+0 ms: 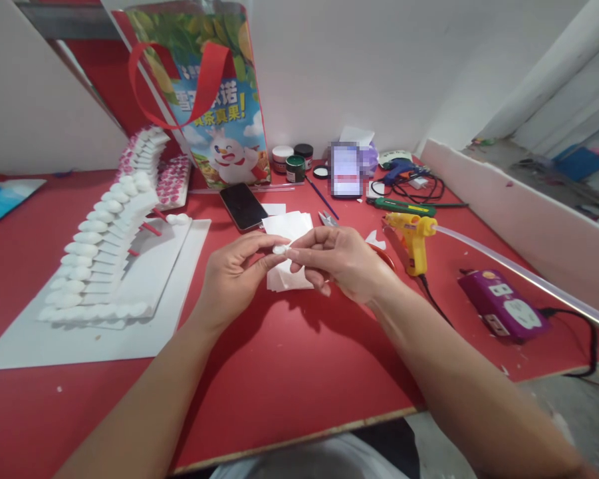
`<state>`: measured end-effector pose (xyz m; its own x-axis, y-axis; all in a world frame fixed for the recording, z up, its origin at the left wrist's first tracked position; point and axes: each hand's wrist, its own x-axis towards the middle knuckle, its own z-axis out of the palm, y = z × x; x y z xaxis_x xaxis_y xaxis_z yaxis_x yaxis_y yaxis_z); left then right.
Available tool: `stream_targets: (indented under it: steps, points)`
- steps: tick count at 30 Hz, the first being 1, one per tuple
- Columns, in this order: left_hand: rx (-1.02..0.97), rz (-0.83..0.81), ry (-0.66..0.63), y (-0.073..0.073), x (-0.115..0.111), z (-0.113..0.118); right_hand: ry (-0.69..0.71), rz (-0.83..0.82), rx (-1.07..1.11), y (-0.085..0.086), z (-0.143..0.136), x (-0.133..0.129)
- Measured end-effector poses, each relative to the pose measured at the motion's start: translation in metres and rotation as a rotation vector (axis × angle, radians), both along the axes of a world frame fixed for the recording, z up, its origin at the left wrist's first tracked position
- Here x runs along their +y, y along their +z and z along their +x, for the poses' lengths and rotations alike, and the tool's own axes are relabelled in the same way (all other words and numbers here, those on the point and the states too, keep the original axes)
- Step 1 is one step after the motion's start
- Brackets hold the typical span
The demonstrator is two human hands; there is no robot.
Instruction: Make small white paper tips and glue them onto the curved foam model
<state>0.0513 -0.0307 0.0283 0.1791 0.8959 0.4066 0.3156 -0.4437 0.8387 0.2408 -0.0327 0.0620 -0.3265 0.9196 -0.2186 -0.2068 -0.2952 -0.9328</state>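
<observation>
My left hand [237, 273] and my right hand [342, 261] meet above the red table, both pinching a small white rounded piece [280, 250] between thumb and fingertips. What the piece is made of cannot be made out. Under my hands lies a stack of white paper sheets [292, 279], partly covered by them. To the left stands a curved white model [114, 246] built of stepped strips with white oval ends, resting on a white board [167, 326]. Its far part carries pink and white bits.
A yellow glue gun [415, 243], a purple power socket [503, 303] and a green cutter [403, 207] are on the right. Behind my hands are a dark phone [243, 206], scissors [328, 219], a brush [323, 198], paint jars [295, 169], a lit phone [346, 169] and a printed bag [219, 113].
</observation>
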Motion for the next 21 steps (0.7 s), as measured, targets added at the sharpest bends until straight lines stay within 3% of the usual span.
stream_targets:
  steps: [5, 15, 18, 21]
  points:
    - [-0.048, -0.076, 0.025, -0.001, -0.001, 0.001, -0.06, 0.097, -0.161, 0.002, -0.005, -0.005]
    - [-0.144, -0.168, 0.054, 0.0, -0.002, 0.003, -0.107, 0.171, -0.174, -0.006, -0.005, -0.004]
    - [-0.174, -0.222, 0.058, 0.002, -0.005, 0.007, -0.233, 0.385, -0.38, -0.013, -0.009, -0.006]
    - [-0.256, -0.275, 0.076, 0.004, -0.007, 0.011, -0.376, 0.764, -0.669, -0.021, -0.014, -0.011]
